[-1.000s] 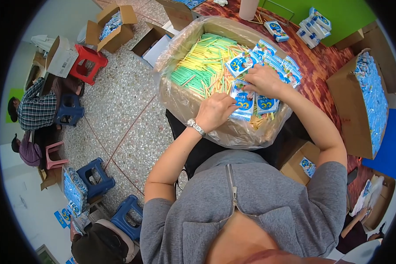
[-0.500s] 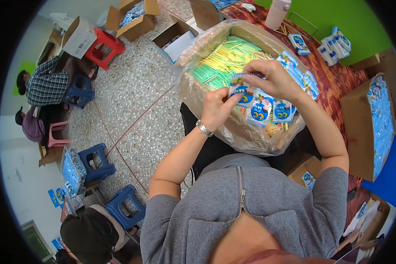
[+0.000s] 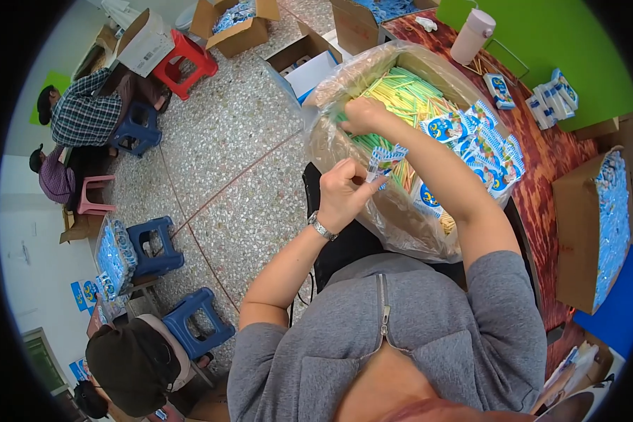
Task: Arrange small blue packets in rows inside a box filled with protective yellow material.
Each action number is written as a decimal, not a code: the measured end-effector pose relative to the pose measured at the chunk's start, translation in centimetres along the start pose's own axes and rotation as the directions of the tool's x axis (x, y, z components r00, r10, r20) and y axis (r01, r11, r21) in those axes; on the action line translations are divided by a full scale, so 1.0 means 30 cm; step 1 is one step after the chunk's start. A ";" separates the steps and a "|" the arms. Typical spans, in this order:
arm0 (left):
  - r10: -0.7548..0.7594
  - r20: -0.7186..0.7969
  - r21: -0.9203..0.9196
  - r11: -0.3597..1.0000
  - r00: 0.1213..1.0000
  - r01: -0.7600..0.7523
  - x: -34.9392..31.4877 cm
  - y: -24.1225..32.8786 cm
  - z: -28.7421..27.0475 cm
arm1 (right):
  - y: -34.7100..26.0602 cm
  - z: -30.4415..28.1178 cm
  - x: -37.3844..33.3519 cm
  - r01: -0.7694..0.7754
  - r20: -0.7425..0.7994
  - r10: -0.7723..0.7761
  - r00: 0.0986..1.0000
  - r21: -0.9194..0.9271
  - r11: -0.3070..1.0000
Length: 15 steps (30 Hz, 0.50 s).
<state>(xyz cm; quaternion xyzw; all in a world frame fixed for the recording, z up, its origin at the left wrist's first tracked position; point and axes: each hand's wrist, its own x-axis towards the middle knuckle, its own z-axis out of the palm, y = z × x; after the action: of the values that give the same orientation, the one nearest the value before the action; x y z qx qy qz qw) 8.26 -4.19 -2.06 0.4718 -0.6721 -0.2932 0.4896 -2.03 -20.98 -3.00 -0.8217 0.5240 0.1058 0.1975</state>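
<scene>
My left hand [image 3: 344, 186] pinches a small blue-and-white printed plastic packet [image 3: 385, 160] at the near left side of a big carton lined with clear plastic [image 3: 323, 144]. Thin yellow and green sticks [image 3: 404, 91] fill much of that carton. Stretched across it, my right hand [image 3: 366, 114] is down at the left inner side, among green sticks. Its fingers are curled, and the fingertips are hidden, so what they hold does not show clearly. A heap of similar printed packets [image 3: 485, 151] covers the right part of the carton, partly behind my right forearm.
A pink bottle [image 3: 472, 36] and small packs [image 3: 552, 98] stand on the red-patterned table [image 3: 541, 158]. At the right is a carton full of blue packets [image 3: 612, 218]. Blue stools [image 3: 151, 246], a red stool [image 3: 184, 63] and seated people [image 3: 88, 109] are at the left.
My right hand has left the packet and moved left into the green sticks. The packet stays in my left hand, now tilted. The view has shifted slightly.
</scene>
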 end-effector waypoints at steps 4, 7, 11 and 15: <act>-0.062 -0.013 -0.013 0.998 0.998 0.062 0.005 -0.007 -0.001 | -0.016 -0.009 0.012 -0.058 0.033 0.060 0.998 -0.050 0.997; -0.055 0.001 -0.019 0.998 0.999 0.055 0.010 -0.024 0.007 | 0.000 0.005 0.020 -0.071 0.059 0.075 0.995 -0.069 0.995; -0.048 -0.012 -0.027 0.998 0.999 0.048 0.020 -0.023 0.012 | 0.034 -0.022 -0.020 -0.025 0.055 0.026 0.998 -0.027 0.999; -0.210 -0.040 -0.143 0.969 0.977 0.202 0.024 -0.064 0.014 | 0.134 -0.136 -0.187 0.196 -0.083 -0.178 0.981 0.391 0.899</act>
<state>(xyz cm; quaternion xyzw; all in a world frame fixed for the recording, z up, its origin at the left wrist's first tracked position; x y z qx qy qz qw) 8.50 -5.62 -3.58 0.5120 -0.5838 -0.3752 0.5063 -8.21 -19.66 1.94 -0.8131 0.4576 -0.0409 0.3575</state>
